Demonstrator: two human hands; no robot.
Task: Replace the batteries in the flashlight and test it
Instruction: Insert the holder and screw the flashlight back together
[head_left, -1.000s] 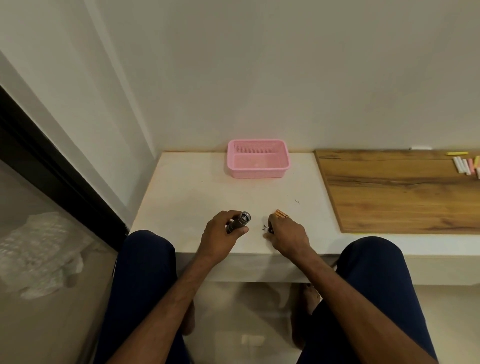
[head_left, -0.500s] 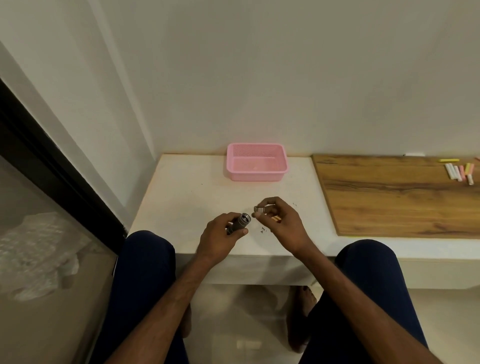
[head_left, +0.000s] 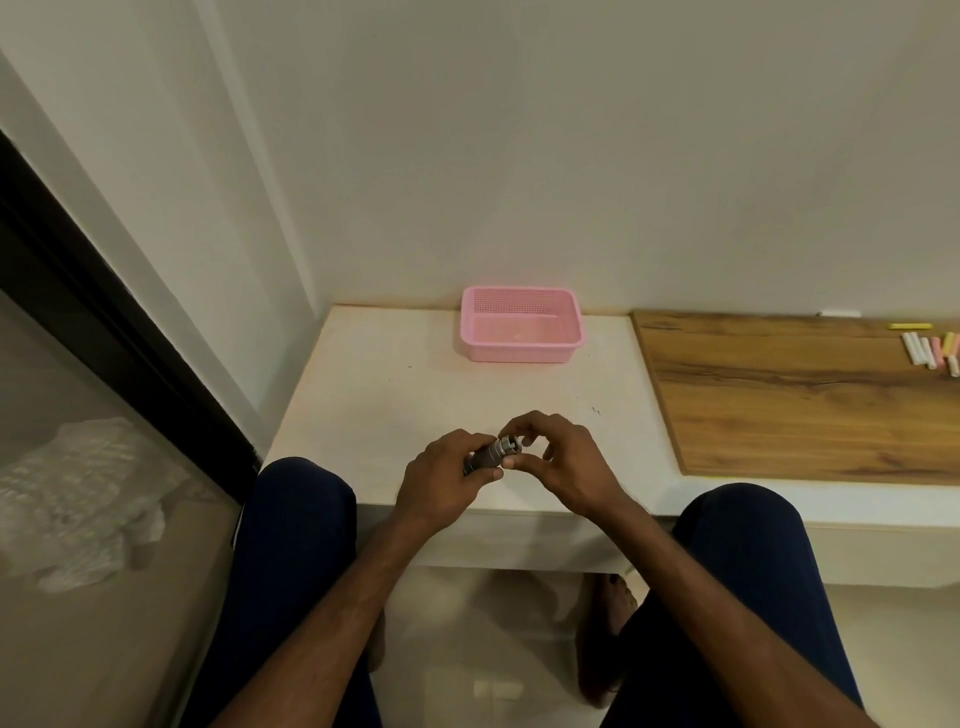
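A small dark grey flashlight body (head_left: 485, 456) lies tilted in my left hand (head_left: 447, 480), its open silver end pointing up and to the right. My right hand (head_left: 563, 462) pinches a small grey part (head_left: 513, 444) right at that open end, touching the flashlight. Both hands hover just above the front edge of the white table (head_left: 395, 395). Whether the small part is a battery holder or a cap is too small to tell. The orange batteries seen earlier are hidden behind my right hand.
A pink plastic basket (head_left: 519, 325) stands at the back of the table against the wall. A wooden board (head_left: 779, 395) covers the right side, with several chalk sticks (head_left: 932, 348) at its far right. My knees sit under the table's front edge.
My right hand picked up the small grey part from the table and brought it left to the flashlight's open end. The left hand has held the flashlight almost still.
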